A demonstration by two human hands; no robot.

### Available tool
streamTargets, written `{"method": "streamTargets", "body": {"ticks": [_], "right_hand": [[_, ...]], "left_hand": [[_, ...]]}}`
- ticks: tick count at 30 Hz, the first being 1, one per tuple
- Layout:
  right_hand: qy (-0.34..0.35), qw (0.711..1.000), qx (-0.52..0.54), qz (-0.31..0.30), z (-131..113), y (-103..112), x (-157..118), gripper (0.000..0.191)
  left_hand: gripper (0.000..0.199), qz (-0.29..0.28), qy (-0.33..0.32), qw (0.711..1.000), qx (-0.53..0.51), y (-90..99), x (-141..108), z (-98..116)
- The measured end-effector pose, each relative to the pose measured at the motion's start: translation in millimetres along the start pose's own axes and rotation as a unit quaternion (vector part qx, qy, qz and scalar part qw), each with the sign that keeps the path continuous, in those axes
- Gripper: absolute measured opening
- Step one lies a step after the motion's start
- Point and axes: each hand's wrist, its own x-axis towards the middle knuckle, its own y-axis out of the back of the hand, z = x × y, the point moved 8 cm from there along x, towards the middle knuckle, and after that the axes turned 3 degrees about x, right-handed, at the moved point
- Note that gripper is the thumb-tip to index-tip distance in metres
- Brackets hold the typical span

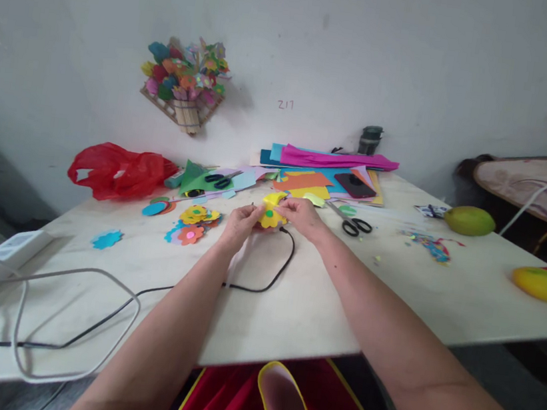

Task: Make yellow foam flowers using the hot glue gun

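A yellow flower cut-out (267, 220) with a green centre is between my two hands over the table. My left hand (242, 224) is closed, its thumb and fingers pinching the flower's left side. From the other side, my right hand (302, 214) pinches the flower's right edge, close to a yellow folded piece (274, 198) just above it. A black cable (290, 261) runs up to just below the flower; what it joins there is hidden. Left of my left hand lie stacked yellow flowers (194, 215) and an orange flower (191, 234) with a pink centre.
Black-handled scissors (355, 226) lie right of my hands; another pair (221, 178) lies on green sheets. Behind are coloured sheets (301, 182), a phone (355, 185) and a red plastic bag (119, 172). Mangoes (469, 221) sit right. A power strip (4, 257) and white cable loops (88, 269) occupy the left.
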Motion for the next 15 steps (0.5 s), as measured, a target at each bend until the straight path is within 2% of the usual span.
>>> {"method": "streamTargets", "body": {"ticks": [7,15], "right_hand": [[-0.078,0.988,0.125,-0.040,13,-8,-3,0.039],[-0.109,0.988,0.103,-0.044,23,-20,-5,0.037]], "left_hand": [[0.044,0.056,-0.019,0.997,0.046,8.2,1,5],[0.044,0.061,-0.039,0.995,0.062,5.8,2,6]]}}
